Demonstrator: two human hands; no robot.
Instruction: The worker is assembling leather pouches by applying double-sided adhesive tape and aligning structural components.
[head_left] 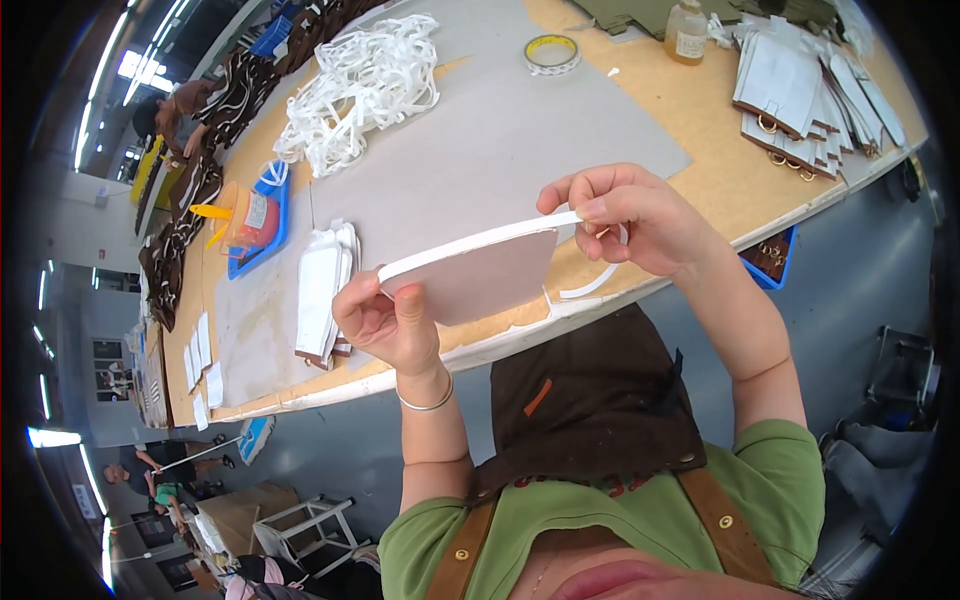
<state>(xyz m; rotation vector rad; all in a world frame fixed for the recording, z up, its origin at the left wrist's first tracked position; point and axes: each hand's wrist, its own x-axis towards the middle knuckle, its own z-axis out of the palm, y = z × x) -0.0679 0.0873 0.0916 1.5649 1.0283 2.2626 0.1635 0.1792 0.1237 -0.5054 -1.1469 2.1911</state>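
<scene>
My left hand [385, 320] pinches the left corner of a flat pinkish-brown panel piece [480, 275] held up over the table edge. My right hand [625, 215] pinches a white strip [475, 243] that runs along the panel's top edge; the strip's loose end [600, 280] curls down below that hand. A silver bangle sits on my left wrist. A stack of similar white-edged pieces [322, 290] lies on the table just left of my left hand.
A grey mat [500, 140] covers the wooden table [700, 120]. A heap of white strips [360, 85], a tape roll [552, 53], a small bottle [686, 30], a blue tray [262, 225] and stacked pieces with rings [800, 100] lie about. Other people work at far left.
</scene>
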